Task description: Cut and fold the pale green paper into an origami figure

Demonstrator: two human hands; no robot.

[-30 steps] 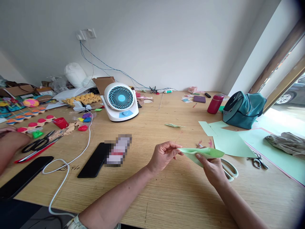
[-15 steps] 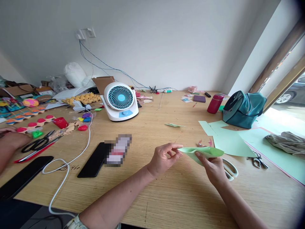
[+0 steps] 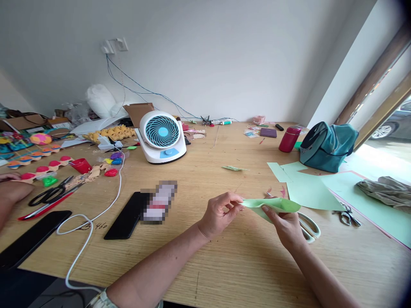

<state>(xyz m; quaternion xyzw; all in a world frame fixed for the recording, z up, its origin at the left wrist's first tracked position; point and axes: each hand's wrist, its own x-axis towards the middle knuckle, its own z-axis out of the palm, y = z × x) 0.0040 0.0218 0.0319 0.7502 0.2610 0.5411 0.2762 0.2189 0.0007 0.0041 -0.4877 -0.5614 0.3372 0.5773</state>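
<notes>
A folded piece of light green paper (image 3: 278,205) hangs just above the wooden table (image 3: 224,265) between both my hands. My left hand (image 3: 221,214) pinches its pointed left tip with thumb and fingertips. My right hand (image 3: 287,229) grips the paper from below, thumb on its near face. White-handled scissors (image 3: 308,226) lie on the table right behind my right hand, partly hidden by it.
Green paper sheets (image 3: 308,190) and metal scissors (image 3: 346,216) lie to the right, a teal bag (image 3: 327,147) and a red bottle (image 3: 289,140) beyond. A white fan (image 3: 162,137), black phones (image 3: 126,216) and a white cable (image 3: 93,222) lie left. Another person's hand (image 3: 9,192) rests at far left.
My hands and the paper have barely shifted; my left fingers have curled tighter on the tip. The other person's hand at far left has drawn back a little.
</notes>
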